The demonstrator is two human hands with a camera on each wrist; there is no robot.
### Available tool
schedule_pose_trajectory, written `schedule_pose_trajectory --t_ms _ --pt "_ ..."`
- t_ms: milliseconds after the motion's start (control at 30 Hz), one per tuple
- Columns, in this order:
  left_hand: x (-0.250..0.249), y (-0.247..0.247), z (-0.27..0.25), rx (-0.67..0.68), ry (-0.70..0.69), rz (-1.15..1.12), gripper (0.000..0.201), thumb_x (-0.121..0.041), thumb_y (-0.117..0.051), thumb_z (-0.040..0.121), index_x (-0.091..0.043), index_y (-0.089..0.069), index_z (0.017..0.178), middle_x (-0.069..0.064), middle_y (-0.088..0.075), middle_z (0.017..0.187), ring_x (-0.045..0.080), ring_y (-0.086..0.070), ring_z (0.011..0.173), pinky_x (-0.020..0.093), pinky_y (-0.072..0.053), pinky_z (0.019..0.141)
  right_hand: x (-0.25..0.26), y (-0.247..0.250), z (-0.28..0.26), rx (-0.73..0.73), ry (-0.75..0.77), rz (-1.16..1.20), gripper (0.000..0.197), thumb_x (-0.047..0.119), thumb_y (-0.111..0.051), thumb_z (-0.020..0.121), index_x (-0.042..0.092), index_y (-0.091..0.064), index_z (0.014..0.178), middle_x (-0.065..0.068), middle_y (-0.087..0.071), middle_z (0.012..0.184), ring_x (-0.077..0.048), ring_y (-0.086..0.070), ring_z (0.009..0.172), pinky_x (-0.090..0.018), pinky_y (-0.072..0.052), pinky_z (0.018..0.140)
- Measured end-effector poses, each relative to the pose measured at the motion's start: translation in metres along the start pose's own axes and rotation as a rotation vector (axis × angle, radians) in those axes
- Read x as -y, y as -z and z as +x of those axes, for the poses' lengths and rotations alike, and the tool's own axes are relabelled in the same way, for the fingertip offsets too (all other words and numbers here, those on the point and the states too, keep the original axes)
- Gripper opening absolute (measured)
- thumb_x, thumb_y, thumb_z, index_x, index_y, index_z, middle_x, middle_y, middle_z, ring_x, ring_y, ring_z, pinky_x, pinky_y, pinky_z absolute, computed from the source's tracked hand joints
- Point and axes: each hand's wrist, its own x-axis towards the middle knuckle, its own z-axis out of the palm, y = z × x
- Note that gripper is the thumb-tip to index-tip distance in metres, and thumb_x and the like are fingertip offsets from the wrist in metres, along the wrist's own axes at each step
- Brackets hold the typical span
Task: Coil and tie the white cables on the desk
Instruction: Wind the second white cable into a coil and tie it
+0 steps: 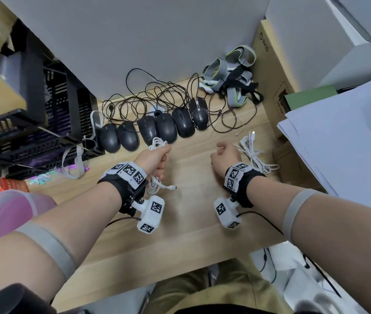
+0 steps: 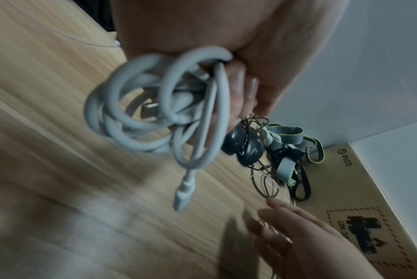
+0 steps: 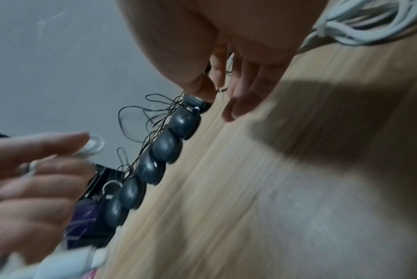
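- Your left hand (image 1: 155, 158) grips a coiled white cable (image 2: 155, 105) in a fist above the desk (image 1: 191, 214), just in front of the row of mice (image 1: 155, 130). The loops look uneven in the left wrist view, and one plug (image 2: 182, 196) hangs free below the fist. If that grip slackens before a tie goes on, I'd expect the loops to spring apart and the coil to need redoing.
- That dangling plug could snag on the mice or their dark wires (image 1: 153, 94) if you swing the coil back toward them; keep it over bare desk.
- I can see no tie on this coil. Either it is hidden in the fist or it is not on yet, so don't put the coil down as finished.
- Your right hand (image 1: 225, 158) hangs low over the desk with fingers loosely curled; thumb and forefinger seem to pinch something thin, perhaps a tie, but the blur leaves that unsure. A piece that small could slip out on its way across to the coil.
- The second white cable (image 1: 253, 152) lies in loose loops just right of that hand. Your wrist could drag it toward the boxes (image 1: 273, 87) or tangle it with the brown wire (image 1: 225, 123) nearby.
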Motion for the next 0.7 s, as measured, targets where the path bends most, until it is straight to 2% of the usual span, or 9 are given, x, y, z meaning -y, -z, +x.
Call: schedule_pose_trajectory --t_ms 67,167,300,433,500,600,700 --pt "-0.001 0.007 0.002 -0.035 0.018 0.032 0.042 -0.042 -0.061 0.094 -0.022 -0.041 0.063 -0.004 -0.029 0.049 0.014 -0.025 0.035 0.024 -0.036 0.041 0.009 0.008 0.013 -0.127 0.065 -0.092 0.045 0.017 -0.054 0.086 0.023 -0.05 0.13 -0.003 -0.048 0.133 -0.023 -0.058 0.101 -0.032 -0.047 0.091" --pt "0.0 0.016 0.007 -0.051 0.027 0.085 0.041 -0.041 -0.061 0.094 -0.022 -0.041 0.064 -0.004 -0.028 0.052 0.015 -0.026 0.035 0.024 -0.038 0.043 0.02 0.012 0.03 -0.223 0.088 -0.17 0.052 0.018 -0.052 0.086 0.02 -0.048 0.137 -0.007 -0.031 0.145 -0.028 -0.056 0.108 -0.032 -0.043 0.092" --pt "0.005 0.024 0.017 -0.016 0.064 0.09 0.044 -0.042 -0.062 0.094 -0.022 -0.039 0.062 -0.002 -0.026 0.055 0.015 -0.023 0.037 0.021 -0.033 0.038 0.032 0.009 0.047 -0.216 -0.057 -0.222 0.049 0.017 -0.05 0.086 0.013 -0.051 0.135 -0.009 -0.021 0.153 -0.031 -0.047 0.119 -0.033 -0.036 0.099" --pt "0.007 0.028 0.024 0.001 0.077 0.08 0.042 -0.041 -0.062 0.095 -0.021 -0.042 0.063 -0.002 -0.028 0.054 0.014 -0.023 0.037 0.019 -0.032 0.034 0.04 0.0 0.054 -0.183 -0.155 -0.293 0.037 0.017 -0.052 0.085 0.003 -0.054 0.119 -0.01 -0.025 0.146 -0.03 -0.043 0.11 -0.035 -0.034 0.099" --pt "0.007 0.029 0.025 0.015 0.091 0.079 0.042 -0.042 -0.062 0.095 -0.021 -0.043 0.064 -0.004 -0.028 0.051 0.014 -0.024 0.036 0.02 -0.033 0.035 0.041 -0.001 0.056 -0.162 -0.19 -0.338 0.036 0.018 -0.053 0.086 0.002 -0.054 0.118 -0.011 -0.027 0.144 -0.029 -0.042 0.114 -0.035 -0.035 0.099" --pt "0.005 0.029 0.026 0.025 0.089 0.078 0.042 -0.043 -0.061 0.095 -0.021 -0.042 0.064 -0.004 -0.026 0.051 0.014 -0.023 0.035 0.021 -0.034 0.036 0.041 0.001 0.057 -0.148 -0.21 -0.37 0.033 0.021 -0.051 0.089 0.003 -0.054 0.117 -0.014 -0.03 0.139 -0.029 -0.042 0.107 -0.033 -0.035 0.089" --pt "0.003 0.026 0.027 0.042 0.083 0.079 0.042 -0.044 -0.06 0.095 -0.022 -0.042 0.064 -0.005 -0.026 0.049 0.014 -0.023 0.035 0.023 -0.036 0.04 0.036 -0.001 0.056 -0.132 -0.163 -0.416 0.035 0.024 -0.05 0.092 -0.002 -0.054 0.116 -0.015 -0.038 0.132 -0.029 -0.047 0.103 -0.033 -0.035 0.081"
